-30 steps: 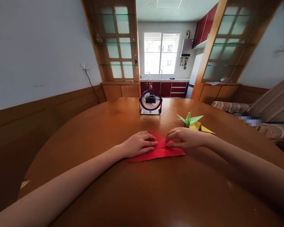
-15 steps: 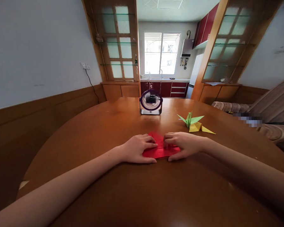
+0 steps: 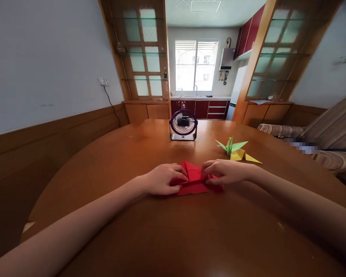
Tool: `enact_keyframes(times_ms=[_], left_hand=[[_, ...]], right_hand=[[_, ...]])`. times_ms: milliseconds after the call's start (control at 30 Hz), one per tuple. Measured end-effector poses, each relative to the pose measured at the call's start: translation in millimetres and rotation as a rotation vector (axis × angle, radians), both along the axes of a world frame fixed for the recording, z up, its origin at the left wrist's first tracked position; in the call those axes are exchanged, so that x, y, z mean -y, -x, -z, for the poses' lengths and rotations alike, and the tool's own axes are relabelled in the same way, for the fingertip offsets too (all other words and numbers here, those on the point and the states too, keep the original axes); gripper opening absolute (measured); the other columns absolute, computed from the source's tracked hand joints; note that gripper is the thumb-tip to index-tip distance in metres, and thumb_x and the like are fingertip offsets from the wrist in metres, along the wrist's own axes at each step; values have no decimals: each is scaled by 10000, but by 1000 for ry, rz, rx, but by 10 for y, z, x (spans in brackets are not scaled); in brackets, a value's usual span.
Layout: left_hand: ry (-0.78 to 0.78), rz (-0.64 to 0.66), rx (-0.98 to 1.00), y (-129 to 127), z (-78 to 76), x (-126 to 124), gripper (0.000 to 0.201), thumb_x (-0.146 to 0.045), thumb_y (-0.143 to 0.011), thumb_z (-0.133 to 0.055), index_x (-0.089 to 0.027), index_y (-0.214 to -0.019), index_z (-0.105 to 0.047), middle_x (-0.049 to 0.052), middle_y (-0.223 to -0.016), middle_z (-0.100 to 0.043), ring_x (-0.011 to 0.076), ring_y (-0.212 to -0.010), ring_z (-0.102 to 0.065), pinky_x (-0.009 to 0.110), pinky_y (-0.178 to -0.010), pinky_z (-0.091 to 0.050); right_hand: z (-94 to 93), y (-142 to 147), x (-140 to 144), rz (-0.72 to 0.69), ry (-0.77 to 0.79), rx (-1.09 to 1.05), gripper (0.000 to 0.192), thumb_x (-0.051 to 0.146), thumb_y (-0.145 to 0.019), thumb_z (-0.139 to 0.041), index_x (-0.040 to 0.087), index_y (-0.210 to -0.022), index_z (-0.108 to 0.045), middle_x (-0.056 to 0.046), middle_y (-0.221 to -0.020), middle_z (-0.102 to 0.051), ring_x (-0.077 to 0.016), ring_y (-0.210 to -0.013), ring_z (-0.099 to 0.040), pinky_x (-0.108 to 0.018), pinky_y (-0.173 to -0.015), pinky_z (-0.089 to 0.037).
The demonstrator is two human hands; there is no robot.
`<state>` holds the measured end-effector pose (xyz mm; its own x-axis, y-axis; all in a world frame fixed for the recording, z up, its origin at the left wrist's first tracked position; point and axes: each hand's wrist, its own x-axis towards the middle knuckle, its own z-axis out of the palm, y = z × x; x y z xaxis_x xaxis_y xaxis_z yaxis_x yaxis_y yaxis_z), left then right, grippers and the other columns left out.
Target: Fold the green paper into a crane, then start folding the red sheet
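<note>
From the head camera I see both bare hands down on the round wooden table [image 3: 132,154], working a folded red paper [image 3: 193,177] that lies near the middle of the table, a little toward the person's edge. The left hand [image 3: 161,180] is curled, its fingers pinching the paper's left side, with the thumb tucked low against the fold. The right hand [image 3: 225,173] is curled too, its fingertips pinching the paper's right side (I cannot tell how many layers they grip). A pointed flap of the red paper stands up between the two hands, while the rest lies flat on the wood.

Toward the far edge of the table stands a small purple desk fan [image 3: 183,125], upright and facing the person, well apart from the hands. To the right of it, nearer the right edge, a green paper crane [image 3: 230,145] sits touching a yellow folded paper [image 3: 242,155]; both lie just beyond the right hand.
</note>
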<state>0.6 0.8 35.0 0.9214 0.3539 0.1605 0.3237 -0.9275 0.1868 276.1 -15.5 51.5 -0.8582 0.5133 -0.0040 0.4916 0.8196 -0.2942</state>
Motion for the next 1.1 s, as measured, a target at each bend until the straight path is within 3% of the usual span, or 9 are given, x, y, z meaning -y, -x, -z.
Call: enact_keyframes(times_ms=[100,167,267,400,533,700,833,967,1100], left_hand=[[0,-55,1,11,-38,-19,216,-291,-866,-518,-193,-862,-710,43,-950,-653,170,-846,-607,254,-769,-466],[31,-100,-11,19,-61,-39,277,-325,-876,-507,-171,-689,-642,25,-791,-612,135,-699,-560,226,-646,-424],[121,-181,-41,39,-88,-76,332,-366,-848,-542,-160,-589,-516,-11,-630,-506,102,-565,-438,217,-542,-333],[328,-264,-60,97,-111,-127,332,-396,-812,-582,-166,-603,-462,-39,-589,-426,95,-550,-369,224,-510,-273],[457,-260,-41,154,-111,-184,314,-415,-775,-623,-165,-637,-494,-41,-614,-434,98,-573,-378,226,-522,-274],[474,-261,-53,162,-101,-210,280,-390,-742,-661,-162,-660,-522,-43,-614,-444,98,-570,-385,221,-520,-276],[479,-241,-50,131,-102,-166,229,-359,-760,-643,-155,-697,-562,-35,-647,-498,98,-587,-419,210,-532,-308],[510,-245,-40,104,-103,-126,188,-344,-786,-615,-156,-798,-621,-14,-741,-592,112,-643,-494,207,-571,-355],[479,-275,-57,112,-104,-150,228,-378,-777,-627,-159,-730,-586,-26,-675,-545,107,-611,-462,214,-545,-326]], right_hand=[[23,-47,-75,6,29,-25,230,244,-948,-508,140,-824,-671,-52,-919,-612,-121,-749,-570,-264,-732,-456],[41,-78,-123,38,38,-53,289,285,-952,-513,135,-737,-634,-40,-843,-587,-109,-695,-540,-249,-670,-440],[63,-110,-173,94,61,-75,346,315,-940,-527,139,-644,-566,-21,-782,-546,-99,-660,-501,-239,-625,-406],[86,-130,-199,155,111,-91,368,316,-918,-542,146,-595,-499,-9,-761,-512,-91,-640,-463,-241,-608,-376],[131,-146,-209,178,108,-100,344,307,-894,-571,155,-601,-475,2,-758,-486,-90,-627,-437,-249,-600,-367],[205,-99,-176,137,81,-153,228,318,-888,-592,154,-732,-571,-24,-868,-530,-124,-739,-508,-274,-703,-417],[235,20,-93,95,110,-195,247,356,-901,-590,149,-771,-625,-36,-920,-546,-145,-815,-529,-291,-768,-434],[230,117,-45,140,151,-215,306,413,-892,-598,146,-748,-638,-35,-904,-540,-152,-822,-527,-294,-771,-435],[251,97,-96,211,255,-246,380,454,-912,-542,143,-715,-635,-26,-862,-527,-130,-745,-510,-274,-696,-426]])
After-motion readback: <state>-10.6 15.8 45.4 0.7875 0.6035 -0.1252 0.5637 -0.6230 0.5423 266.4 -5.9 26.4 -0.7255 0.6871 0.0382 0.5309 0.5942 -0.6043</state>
